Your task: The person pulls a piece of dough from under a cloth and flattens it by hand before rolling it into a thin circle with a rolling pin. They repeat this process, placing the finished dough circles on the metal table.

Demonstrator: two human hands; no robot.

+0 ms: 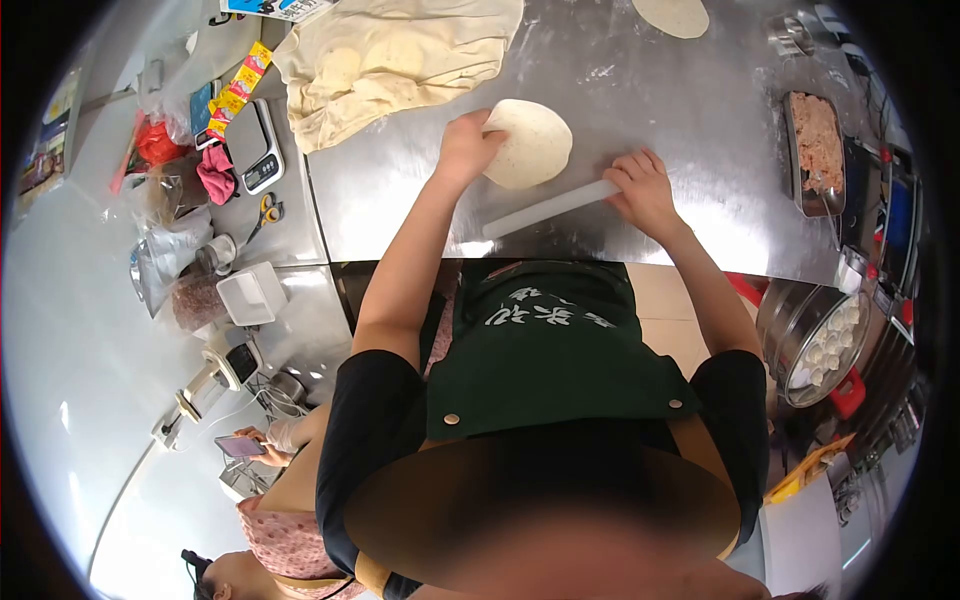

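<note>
A flat, round dough wrapper lies on the steel worktop, its left edge pinched in the fingers of my left hand. My right hand grips one end of a white rolling pin. The pin slants down to the left, just below the wrapper, nearer my apron. Beyond my left hand, a cream cloth is spread out with rounded shapes on or under it. Another dough round sits at the far edge of the view.
On the right stand a metal tray of minced filling and a steamer holding several small white pieces. To the left are a kitchen scale, scissors and a white plastic tub. Another person holds a phone at lower left.
</note>
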